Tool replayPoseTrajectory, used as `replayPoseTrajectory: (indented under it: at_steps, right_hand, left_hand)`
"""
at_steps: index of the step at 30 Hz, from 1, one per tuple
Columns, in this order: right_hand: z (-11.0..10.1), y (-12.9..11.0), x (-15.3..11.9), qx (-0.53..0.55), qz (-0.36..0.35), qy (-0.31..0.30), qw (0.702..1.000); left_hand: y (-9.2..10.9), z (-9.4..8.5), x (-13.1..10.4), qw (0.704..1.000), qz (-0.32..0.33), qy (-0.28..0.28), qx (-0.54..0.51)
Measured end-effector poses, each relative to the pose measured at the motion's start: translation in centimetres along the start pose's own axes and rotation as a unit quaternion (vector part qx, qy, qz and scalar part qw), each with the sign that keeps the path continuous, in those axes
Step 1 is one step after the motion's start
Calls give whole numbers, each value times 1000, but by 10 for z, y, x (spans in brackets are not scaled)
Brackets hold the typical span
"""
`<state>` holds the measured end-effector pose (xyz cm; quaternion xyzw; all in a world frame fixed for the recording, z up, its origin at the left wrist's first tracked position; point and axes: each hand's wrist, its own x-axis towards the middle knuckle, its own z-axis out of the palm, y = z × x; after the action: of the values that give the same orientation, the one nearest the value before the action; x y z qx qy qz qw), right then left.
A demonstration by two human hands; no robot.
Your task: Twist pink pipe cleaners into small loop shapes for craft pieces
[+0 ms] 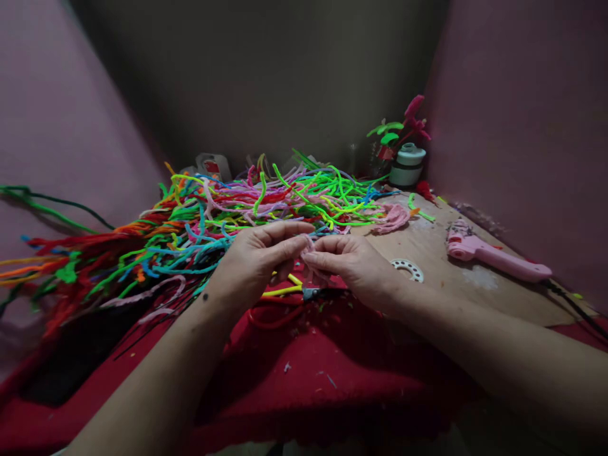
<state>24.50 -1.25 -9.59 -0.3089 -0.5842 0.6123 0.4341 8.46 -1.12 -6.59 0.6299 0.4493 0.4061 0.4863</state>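
Both hands meet in front of me over the red cloth. Between the fingertips is a small bent piece of pale pink pipe cleaner [308, 248]. My left hand [256, 256] pinches it from the left with thumb and index finger. From the right, my right hand [358, 263] grips the same piece with thumb and fingers closed. The fingers hide part of its shape. Just below them lie scissors [310, 293] and a tool with yellow handles [282, 291]. Behind the hands spreads a large heap of coloured pipe cleaners [228, 209].
A pink glue gun [498, 258] with a black cord rests on the wooden board [437, 291] at right. Near it are a white ring with holes [407, 270] and a pink pipe-cleaner bundle [392, 218]. A pot [407, 166] with fuzzy flowers stands behind. A dark flat object [76, 354] lies left.
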Motion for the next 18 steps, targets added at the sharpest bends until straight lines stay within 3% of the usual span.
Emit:
replayPoseTrajectory:
  at_steps: [7,11,15,18]
  right_hand:
    - [0,0,-2,-19,2,-37,999]
    - [1,0,-3,-45,11,-31,998]
    - [1,5,-2,-85,6,-6,996]
    - [1,6,-3,-94,2,15,995]
  left_hand:
    - [-1,-1,-1,999,-22,-14,43]
    - [4,6,-3,990,3,28,136]
    - [1,13,-4,961,71,90,250]
    - [1,14,-5,958,75,97,260]
